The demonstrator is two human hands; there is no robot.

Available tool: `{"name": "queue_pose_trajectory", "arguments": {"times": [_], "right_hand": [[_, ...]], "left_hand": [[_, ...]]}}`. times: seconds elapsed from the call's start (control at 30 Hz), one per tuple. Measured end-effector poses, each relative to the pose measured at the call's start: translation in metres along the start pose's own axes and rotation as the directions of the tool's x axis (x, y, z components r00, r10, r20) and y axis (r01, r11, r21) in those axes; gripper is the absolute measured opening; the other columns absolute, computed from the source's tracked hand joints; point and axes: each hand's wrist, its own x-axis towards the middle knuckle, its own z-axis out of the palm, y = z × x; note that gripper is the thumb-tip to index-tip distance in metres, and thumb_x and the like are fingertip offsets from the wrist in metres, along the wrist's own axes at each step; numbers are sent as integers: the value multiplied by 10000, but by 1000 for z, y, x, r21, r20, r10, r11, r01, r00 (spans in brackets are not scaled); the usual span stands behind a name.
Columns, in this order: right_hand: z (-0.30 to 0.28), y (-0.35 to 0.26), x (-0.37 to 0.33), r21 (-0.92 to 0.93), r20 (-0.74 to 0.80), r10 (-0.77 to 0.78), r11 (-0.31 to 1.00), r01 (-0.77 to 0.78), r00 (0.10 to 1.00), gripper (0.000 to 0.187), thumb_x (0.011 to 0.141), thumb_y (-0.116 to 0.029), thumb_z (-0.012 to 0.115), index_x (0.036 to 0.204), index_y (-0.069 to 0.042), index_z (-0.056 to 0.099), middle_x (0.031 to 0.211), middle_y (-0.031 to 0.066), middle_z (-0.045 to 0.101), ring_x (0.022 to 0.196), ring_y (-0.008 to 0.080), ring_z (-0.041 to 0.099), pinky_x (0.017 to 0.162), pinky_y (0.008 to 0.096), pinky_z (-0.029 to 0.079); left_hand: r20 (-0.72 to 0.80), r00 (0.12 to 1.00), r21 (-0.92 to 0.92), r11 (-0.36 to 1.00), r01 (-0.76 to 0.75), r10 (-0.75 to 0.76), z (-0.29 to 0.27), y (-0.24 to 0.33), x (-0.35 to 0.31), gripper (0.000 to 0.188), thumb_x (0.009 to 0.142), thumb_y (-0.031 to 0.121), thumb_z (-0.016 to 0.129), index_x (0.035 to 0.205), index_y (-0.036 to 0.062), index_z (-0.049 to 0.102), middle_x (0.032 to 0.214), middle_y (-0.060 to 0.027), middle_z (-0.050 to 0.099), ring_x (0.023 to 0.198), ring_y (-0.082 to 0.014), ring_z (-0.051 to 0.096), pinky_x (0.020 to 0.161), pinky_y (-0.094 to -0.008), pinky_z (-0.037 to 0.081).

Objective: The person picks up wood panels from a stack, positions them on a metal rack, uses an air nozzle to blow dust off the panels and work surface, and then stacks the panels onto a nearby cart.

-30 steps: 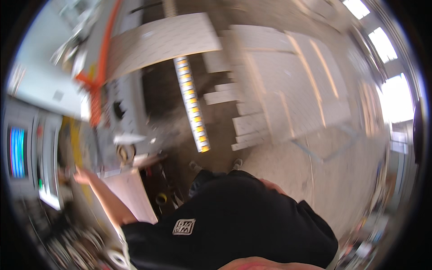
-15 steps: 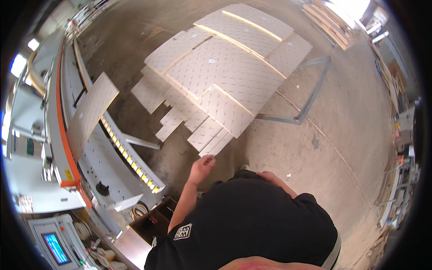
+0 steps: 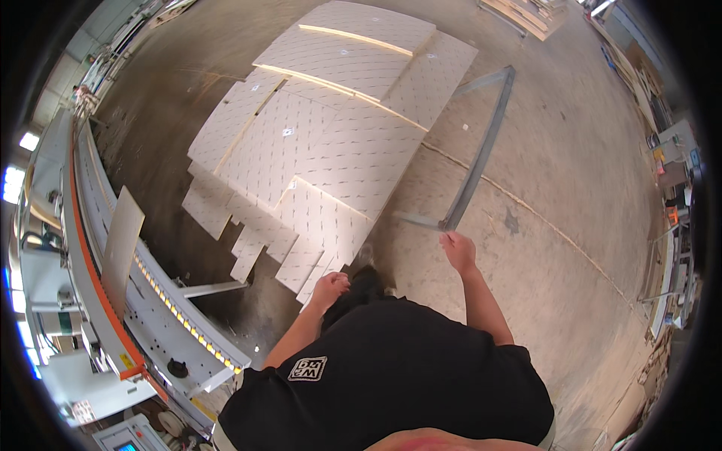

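Our left hand [image 3: 331,289] and right hand [image 3: 458,251] are half open, fingers loosely curled, apparently holding nothing. We see stacked patterned panels [image 3: 323,143] at eleven o'clock, near the left hand, and a grey metal frame [image 3: 483,153] at one o'clock, beyond the right.

Wooden planks [image 3: 530,18] (pale, stacked) lie far off.

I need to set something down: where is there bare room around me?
Mostly bare: the floor between the grey metal frame and the clutter along the right edge; also the darker floor between the panel stack and the long machine. Crowded: the panel stack, its smaller boards ending near the left hand, and the long machine, bearing a panel.
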Motion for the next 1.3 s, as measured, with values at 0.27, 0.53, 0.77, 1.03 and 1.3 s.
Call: {"name": "queue_pose_trajectory", "arguments": {"times": [0.27,0.53,0.77,1.03,1.3], "right_hand": [[-34,-10,187,-186,-143,-316,939,288,938,184,899,-302,701,898,-120,719,837,42,740,889,275,680,864,433,495],[-22,16,242,-299,-22,-224,931,207,974,133,797,-249,757,767,-155,669,612,-9,618,654,230,633,712,389,490],[-23,17,266,-245,-63,-223,948,201,973,163,713,-186,778,672,-181,621,547,-29,544,587,209,592,650,371,476],[-25,16,270,-283,-38,-171,947,154,985,178,692,-197,779,663,-164,607,580,-13,567,601,210,582,647,358,477],[-30,15,273,-332,6,-191,926,182,982,223,700,-215,770,634,-158,565,579,-3,550,585,211,561,620,363,453]], "left_hand": [[74,996,364,929,-69,45,16,74,279,184,984,162,563,965,40,699,803,-37,691,695,-120,639,634,-287,517],[-235,971,492,866,84,39,56,169,600,346,876,349,625,1096,115,754,938,-82,763,938,-267,718,847,-399,549],[-629,755,402,909,110,187,95,296,772,934,752,470,837,1435,-31,442,1329,-217,615,1248,-344,594,1061,-444,482],[-592,770,433,900,55,238,115,324,763,1050,740,413,873,1509,-11,296,1311,-178,625,1202,-345,619,1015,-444,510],[-656,743,221,975,25,129,62,272,737,917,815,322,844,1498,-54,361,1148,-140,716,1031,-202,690,887,-370,561]]}}
